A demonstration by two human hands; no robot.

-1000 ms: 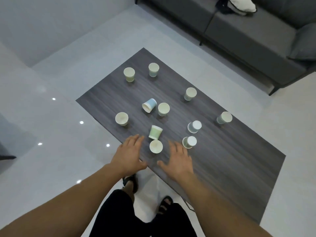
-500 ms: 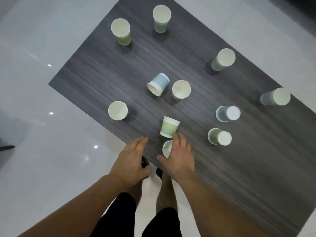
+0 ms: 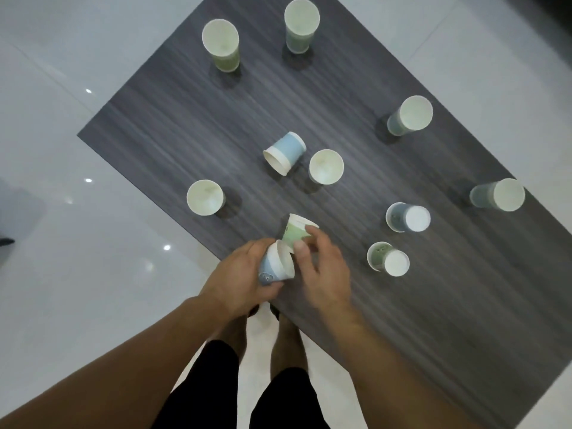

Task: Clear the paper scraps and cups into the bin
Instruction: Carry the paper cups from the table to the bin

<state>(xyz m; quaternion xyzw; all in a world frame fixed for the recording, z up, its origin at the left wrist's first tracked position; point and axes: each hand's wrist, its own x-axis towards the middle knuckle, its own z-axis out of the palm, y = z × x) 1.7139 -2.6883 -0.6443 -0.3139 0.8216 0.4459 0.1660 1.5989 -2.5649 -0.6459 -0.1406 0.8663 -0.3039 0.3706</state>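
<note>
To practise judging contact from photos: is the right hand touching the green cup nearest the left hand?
Touching. The head view shows the right hand pinching the green cup between thumb and forefinger.

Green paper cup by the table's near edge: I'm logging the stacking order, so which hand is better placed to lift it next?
Right, likely. The right hand curls its fingers round the green paper cup, while the left hand is full, gripping a blue-and-white paper cup.

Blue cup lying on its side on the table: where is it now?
Head view: the blue cup lies near the middle of the table, just left of an upright cup.
</note>
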